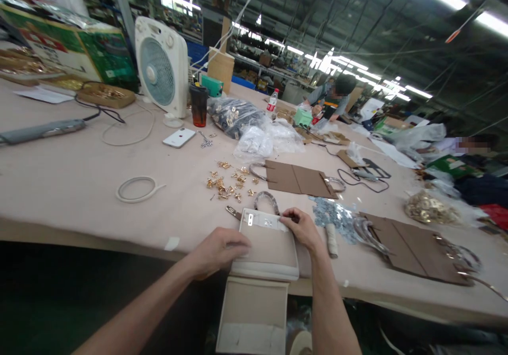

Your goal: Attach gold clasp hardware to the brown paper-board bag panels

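Observation:
A beige handbag [270, 246] lies at the table's front edge, its long flap [254, 305] hanging down over the edge. Near its top are a metal plate with slots [250, 219] and a clear-film strip; a film-wrapped handle [266, 201] arches behind, and a brown strap with a metal fitting [233, 211] sticks out at the upper left. My left hand [218, 249] rests at the bag's left side, fingers stretched over the panel, slightly blurred, holding nothing visible. At the top right corner, my right hand [302, 229] has its thumb and bent fingers closed on the bag's edge.
Loose gold hardware [226, 183] lies behind the bag. Brown bag panels [297, 178], small grey pieces [335, 217] and a thread roll [331, 241] are to the right. Leftward are a coiled strip [137, 189], phone [179, 137], tumbler [199, 105] and fan [161, 69]. Other people sit farther back.

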The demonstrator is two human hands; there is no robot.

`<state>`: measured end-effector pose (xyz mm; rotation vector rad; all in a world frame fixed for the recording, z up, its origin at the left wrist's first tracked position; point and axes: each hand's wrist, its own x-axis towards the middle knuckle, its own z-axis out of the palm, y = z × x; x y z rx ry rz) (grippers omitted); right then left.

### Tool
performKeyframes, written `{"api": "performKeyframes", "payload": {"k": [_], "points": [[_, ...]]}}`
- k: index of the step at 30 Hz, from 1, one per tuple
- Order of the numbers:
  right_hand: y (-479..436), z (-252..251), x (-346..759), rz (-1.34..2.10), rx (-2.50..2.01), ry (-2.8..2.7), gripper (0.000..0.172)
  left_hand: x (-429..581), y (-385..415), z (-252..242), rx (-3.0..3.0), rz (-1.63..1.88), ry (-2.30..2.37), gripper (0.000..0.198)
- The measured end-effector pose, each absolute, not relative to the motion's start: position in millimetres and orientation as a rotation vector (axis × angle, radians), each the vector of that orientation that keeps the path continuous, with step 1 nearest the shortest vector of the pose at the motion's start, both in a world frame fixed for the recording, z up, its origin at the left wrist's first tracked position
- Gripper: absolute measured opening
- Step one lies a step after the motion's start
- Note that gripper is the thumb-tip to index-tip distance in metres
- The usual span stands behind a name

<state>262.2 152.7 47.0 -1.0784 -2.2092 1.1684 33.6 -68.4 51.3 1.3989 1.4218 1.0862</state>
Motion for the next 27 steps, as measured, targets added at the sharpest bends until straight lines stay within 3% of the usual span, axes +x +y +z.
{"api": "performKeyframes", "payload": {"k": [4, 9, 12, 17, 23, 27], "points": [[145, 40, 259, 1.047, -1.104, -2.135, 0.030, 32, -71, 50, 1.394, 1.064, 1.441, 0.034], [133, 37, 258, 0.912, -1.118, -2.008, 0.036, 27, -72, 53, 1.461, 0.956, 1.499, 0.070], [118, 47, 259, 0.801, -1.090, -1.906, 0.036, 26, -71, 56, 1.501, 0.913, 1.494, 0.072], [63, 67, 250, 0.499, -0.827, -2.105, 0.018, 24, -71, 57, 1.516, 0.915, 1.456, 0.080], [5, 58, 226, 0.759, -0.639, -2.346, 0.032, 22, -75, 54, 1.567, 0.956, 1.418, 0.089], [-9, 44, 216, 0.795, -0.678, -2.333, 0.029, 22, -75, 50, 1.613, 0.987, 1.414, 0.088]]}}
